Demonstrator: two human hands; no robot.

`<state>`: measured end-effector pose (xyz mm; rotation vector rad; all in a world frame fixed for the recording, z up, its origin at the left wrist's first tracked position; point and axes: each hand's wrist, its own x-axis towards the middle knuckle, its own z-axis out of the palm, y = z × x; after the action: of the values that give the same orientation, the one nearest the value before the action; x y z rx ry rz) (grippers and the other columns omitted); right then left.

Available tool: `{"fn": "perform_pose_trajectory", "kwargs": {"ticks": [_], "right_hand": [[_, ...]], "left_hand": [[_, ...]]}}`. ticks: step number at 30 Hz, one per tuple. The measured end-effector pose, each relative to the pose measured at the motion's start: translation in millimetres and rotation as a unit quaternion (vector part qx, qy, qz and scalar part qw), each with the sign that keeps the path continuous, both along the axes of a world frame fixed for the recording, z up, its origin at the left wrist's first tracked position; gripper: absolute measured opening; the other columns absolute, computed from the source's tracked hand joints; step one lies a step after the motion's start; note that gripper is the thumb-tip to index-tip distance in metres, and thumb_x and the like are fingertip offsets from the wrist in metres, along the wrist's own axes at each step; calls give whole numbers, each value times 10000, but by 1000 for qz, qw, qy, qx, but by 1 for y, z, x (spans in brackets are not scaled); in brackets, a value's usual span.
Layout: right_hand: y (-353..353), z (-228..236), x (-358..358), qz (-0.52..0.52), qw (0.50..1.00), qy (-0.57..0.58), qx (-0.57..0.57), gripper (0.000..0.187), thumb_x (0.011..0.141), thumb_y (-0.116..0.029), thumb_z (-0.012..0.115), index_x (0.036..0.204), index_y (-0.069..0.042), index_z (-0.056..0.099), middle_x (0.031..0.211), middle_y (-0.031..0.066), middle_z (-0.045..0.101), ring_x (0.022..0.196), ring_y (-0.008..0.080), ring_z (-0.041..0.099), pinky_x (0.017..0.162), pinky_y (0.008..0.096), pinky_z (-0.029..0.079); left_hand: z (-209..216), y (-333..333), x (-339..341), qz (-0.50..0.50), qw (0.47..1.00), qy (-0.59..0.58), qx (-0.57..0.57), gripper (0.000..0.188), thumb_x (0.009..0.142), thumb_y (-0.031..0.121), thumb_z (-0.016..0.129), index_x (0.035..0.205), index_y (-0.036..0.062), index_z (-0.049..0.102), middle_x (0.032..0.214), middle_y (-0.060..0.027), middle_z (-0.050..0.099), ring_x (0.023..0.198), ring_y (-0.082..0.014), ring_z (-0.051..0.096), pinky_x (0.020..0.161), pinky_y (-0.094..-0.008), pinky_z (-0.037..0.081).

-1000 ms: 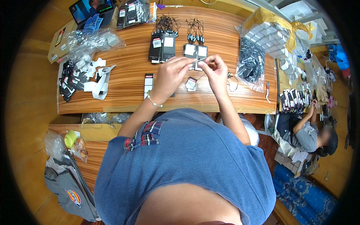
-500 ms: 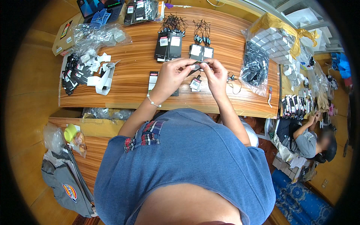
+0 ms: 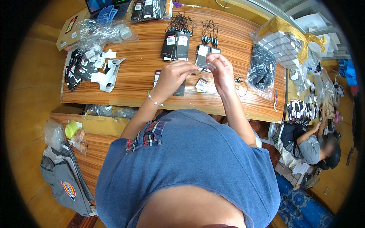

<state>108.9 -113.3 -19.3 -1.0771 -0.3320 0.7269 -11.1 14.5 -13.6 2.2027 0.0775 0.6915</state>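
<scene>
My left hand (image 3: 173, 78) is over the middle of the table, its thumb and fingertips closed in a pinch. What it may hold is too small to make out. Slightly to the right, my right hand (image 3: 222, 74) has curled fingers drawn together; anything between them is hidden. Behind the fingertips lie black hang tags with white labels (image 3: 202, 59), their dark cords (image 3: 209, 33) stretching away. A larger stack of black tags (image 3: 176, 45) with bunched cords sits to their left. Below my hands lie small label cards (image 3: 201, 84) and a black tag (image 3: 179, 89), partly covered by the left hand.
On the left are a pile of black tags (image 3: 80, 74), white paper strips (image 3: 108, 78) and clear plastic bags (image 3: 102, 32). To the right lie a bag of black cords (image 3: 261, 70), small white boxes (image 3: 279, 45) and red-handled pliers (image 3: 275, 100). A co-worker (image 3: 313, 146) sits far right.
My hands have drawn slightly apart. The dark flat tag that was between my fingertips no longer shows there. The whole view has shifted a little.
</scene>
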Motion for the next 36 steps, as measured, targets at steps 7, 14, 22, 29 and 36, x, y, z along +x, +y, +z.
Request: {"fn": "perform_pose_trajectory", "kwargs": {"ticks": [7,14,22,29,36], "right_hand": [[3,9,9,121,968,-168,-140,117,835,-150,582,835,-36,611,792,-24,571,763,56,486,719,208,374],[2,5,5,169,948,-229,-141,101,813,-134,615,814,-32,616,777,-27,562,749,62,485,727,210,374],[12,23,5,39,996,-42,66,83,866,-112,543,862,-30,556,845,59,589,744,120,554,743,245,444],[8,38,-4,85,988,23,129,75,881,-96,511,889,-21,515,768,69,549,702,141,551,654,265,479],[3,40,-9,105,988,21,111,79,862,-67,535,914,-9,541,772,74,585,642,106,539,609,214,460]], "left_hand": [[-6,4,-11,21,999,-7,-48,190,745,-3,584,904,57,669,854,-92,652,800,-226,610,720,-311,485],[-2,8,-13,17,999,-26,-31,225,725,-50,566,900,46,667,877,-84,656,830,-224,612,733,-308,485],[-23,3,-15,-41,994,55,-86,171,751,14,586,899,42,667,891,-87,657,821,-228,615,753,-300,482],[-55,61,-26,25,979,175,-106,401,718,190,683,1087,62,595,1042,-124,598,996,-256,535,893,-344,409],[-110,101,-64,74,941,326,61,556,641,213,744,1162,144,564,1180,-80,477,1099,-282,420,946,-355,358]]}}
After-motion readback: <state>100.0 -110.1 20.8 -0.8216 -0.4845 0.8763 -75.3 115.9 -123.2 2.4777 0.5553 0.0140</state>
